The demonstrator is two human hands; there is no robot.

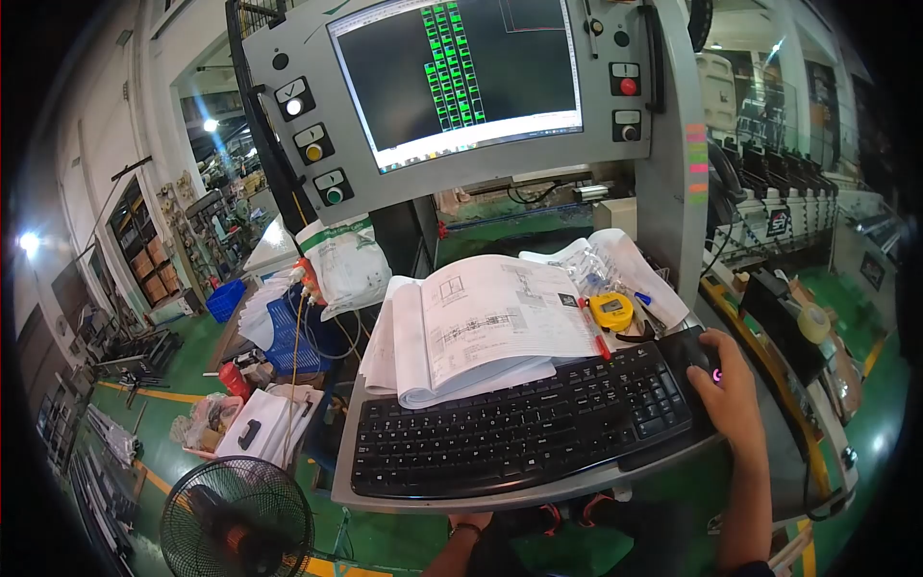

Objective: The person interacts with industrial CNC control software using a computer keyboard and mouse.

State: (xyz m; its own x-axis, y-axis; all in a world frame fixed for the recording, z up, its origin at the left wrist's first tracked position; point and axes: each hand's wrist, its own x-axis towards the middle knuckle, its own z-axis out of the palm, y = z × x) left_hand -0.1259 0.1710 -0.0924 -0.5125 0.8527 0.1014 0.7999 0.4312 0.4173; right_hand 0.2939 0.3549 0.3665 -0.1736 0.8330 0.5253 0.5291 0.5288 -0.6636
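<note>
My right hand (728, 387) rests around a black computer mouse (694, 354), thumb along its near side, at the right end of the tray. Left of it lies a black keyboard (524, 428). My left hand (469, 522) shows only at the wrist, with a bracelet, below the tray's front edge; its fingers are hidden. Behind the keyboard lies an open stack of printed drawings (500, 313), curled at its near edge. Beside the drawings are a red pen (596, 332) and a yellow tape measure (611, 311). Above, a monitor (461, 77) displays green blocks on black.
The monitor's grey panel carries several buttons, among them a red one (628, 87). A white bag (348, 262) hangs at the left. On the floor side stand a black fan (236, 519), a blue basket (298, 337) and a white box lid (264, 428). Machinery fills the right.
</note>
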